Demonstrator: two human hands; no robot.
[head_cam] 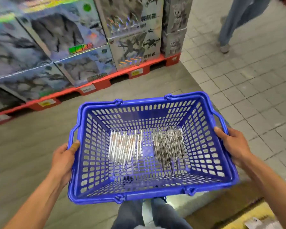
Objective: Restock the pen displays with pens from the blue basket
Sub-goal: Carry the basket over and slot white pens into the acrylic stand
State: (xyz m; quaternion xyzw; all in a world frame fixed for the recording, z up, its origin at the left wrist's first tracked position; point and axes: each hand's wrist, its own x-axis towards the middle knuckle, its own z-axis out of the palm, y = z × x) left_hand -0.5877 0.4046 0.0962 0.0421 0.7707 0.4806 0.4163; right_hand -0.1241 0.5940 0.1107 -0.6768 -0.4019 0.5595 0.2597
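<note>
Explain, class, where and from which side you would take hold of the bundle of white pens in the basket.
Probably pinch the white pens across mid-barrel, coming straight down through the blue basket's open top. They lie flat, side by side, lengthwise away from the person, walls all round. Both the left hand and right hand grip the rim.

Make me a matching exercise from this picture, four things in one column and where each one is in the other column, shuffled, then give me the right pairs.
Column one:
1. white pens
2. dark pens
3. left hand
4. red pallet

Column two:
A. under the stacked boxes
B. left half of the blue basket floor
C. gripping the basket's left rim
D. right half of the basket floor

Pairs: 1-B, 2-D, 3-C, 4-A
</note>
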